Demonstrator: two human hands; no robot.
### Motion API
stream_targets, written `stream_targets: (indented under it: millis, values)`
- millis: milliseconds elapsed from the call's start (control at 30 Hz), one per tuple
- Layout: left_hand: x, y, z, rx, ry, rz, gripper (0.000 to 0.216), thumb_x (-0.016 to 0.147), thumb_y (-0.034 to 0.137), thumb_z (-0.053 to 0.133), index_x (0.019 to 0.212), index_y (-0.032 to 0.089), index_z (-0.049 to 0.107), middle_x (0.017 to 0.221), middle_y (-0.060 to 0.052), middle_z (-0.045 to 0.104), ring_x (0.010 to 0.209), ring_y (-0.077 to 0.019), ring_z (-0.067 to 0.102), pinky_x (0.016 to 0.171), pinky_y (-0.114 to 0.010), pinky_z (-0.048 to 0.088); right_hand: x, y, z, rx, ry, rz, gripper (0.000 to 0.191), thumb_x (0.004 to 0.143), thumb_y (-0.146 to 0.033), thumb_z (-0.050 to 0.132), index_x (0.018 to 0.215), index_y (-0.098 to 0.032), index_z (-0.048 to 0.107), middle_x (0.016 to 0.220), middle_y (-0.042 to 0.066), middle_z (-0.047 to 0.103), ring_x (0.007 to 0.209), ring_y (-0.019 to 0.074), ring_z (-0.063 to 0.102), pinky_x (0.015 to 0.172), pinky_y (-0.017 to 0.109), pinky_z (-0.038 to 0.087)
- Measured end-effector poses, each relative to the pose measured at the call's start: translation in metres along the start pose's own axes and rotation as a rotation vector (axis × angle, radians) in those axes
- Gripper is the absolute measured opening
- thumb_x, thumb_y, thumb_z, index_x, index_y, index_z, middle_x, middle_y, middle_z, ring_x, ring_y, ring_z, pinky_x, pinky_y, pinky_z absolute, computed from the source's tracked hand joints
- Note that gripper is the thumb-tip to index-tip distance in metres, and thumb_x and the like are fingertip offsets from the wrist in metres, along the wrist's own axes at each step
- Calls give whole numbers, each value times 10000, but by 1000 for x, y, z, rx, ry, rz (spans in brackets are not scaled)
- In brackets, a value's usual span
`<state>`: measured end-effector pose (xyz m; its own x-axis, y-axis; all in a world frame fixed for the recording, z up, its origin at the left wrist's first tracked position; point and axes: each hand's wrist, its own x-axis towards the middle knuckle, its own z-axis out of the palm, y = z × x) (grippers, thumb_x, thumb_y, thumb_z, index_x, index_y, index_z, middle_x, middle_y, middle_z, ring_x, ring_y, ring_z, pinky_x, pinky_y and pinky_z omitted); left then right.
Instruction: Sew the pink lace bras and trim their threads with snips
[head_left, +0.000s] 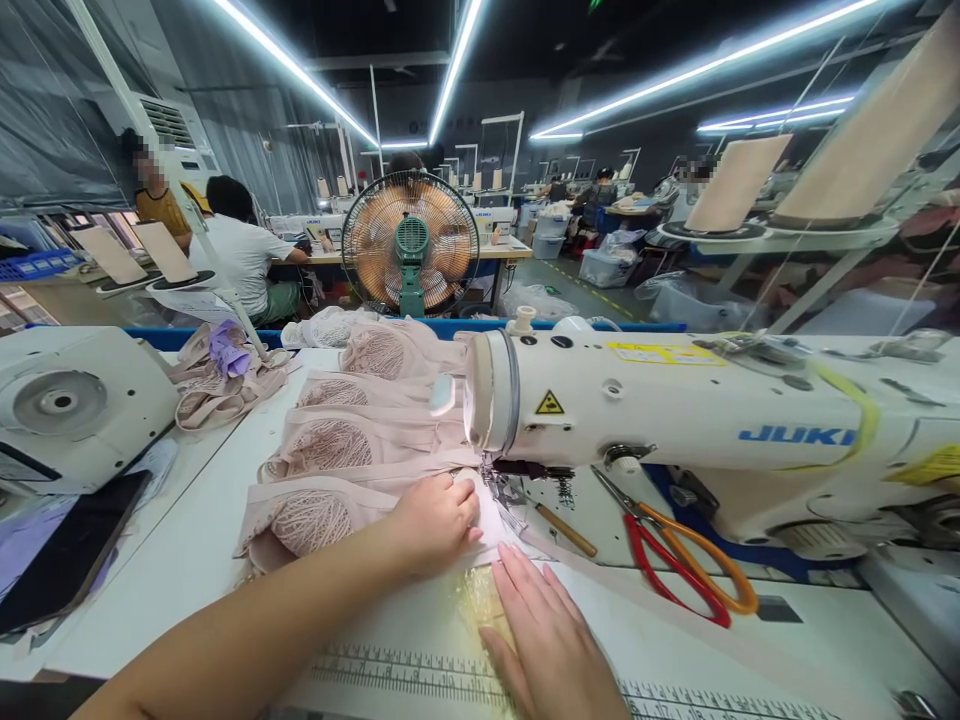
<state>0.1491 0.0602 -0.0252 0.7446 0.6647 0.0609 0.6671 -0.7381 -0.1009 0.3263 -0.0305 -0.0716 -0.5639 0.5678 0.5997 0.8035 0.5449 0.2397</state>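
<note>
My left hand rests with curled fingers on pink lace fabric, pressing it beside the needle area of a white JUKI sewing machine. Just in front of the needle, my right hand lies flat with fingers stretched out on a pale fabric piece. Several pink lace bra cups are chained in a row running away from my left hand toward the back of the table.
Red and orange scissors and a wooden-handled tool lie on the machine bed. A dark phone and another machine sit left. A fan, thread cones and seated workers are behind.
</note>
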Motion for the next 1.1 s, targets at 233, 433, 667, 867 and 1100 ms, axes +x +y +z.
stream_targets:
  millis: [233, 433, 667, 867, 1100]
  values:
    - [1, 2, -4, -12, -21, -23, 356, 907, 400, 481, 1031, 115, 653, 1080, -141, 649, 855, -255, 593, 728, -375, 492, 0, -1, 0, 9, -8, 12, 424, 961, -292, 313, 1063, -39, 637, 1094, 171, 719, 972, 268, 688, 807, 417, 491]
    - [7, -6, -1, -29, -10, -40, 336, 897, 380, 486, 981, 109, 667, 1058, -145, 653, 858, -261, 591, 727, -380, 499, 1, 1, 9, 53, -28, 57, 405, 929, -303, 405, 1138, -28, 616, 1151, 177, 694, 1023, 278, 662, 848, 408, 486]
    - [15, -9, -2, -28, 60, 1, 225, 880, 248, 489, 834, 124, 671, 935, -147, 657, 839, -255, 576, 686, -373, 491, 12, -3, 20, 139, -36, 255, 402, 938, -337, 389, 1100, -109, 678, 1171, 116, 696, 1063, 268, 642, 822, 368, 502]
    - [-8, 7, -3, -43, 69, 234, 188, 883, 166, 499, 804, 153, 669, 892, -87, 683, 804, -205, 586, 682, -328, 483, 13, -5, 24, 156, -29, 281, 438, 939, -331, 370, 1124, -79, 676, 1173, 118, 695, 1078, 267, 634, 848, 364, 484]
    - [-11, -5, 13, 1, 230, 313, 236, 963, 126, 412, 1021, 149, 640, 1124, -75, 685, 933, -188, 611, 829, -348, 475, 14, -8, 23, 162, 18, 312, 503, 987, -363, 294, 1109, -69, 682, 1173, 114, 696, 1090, 250, 627, 861, 360, 451]
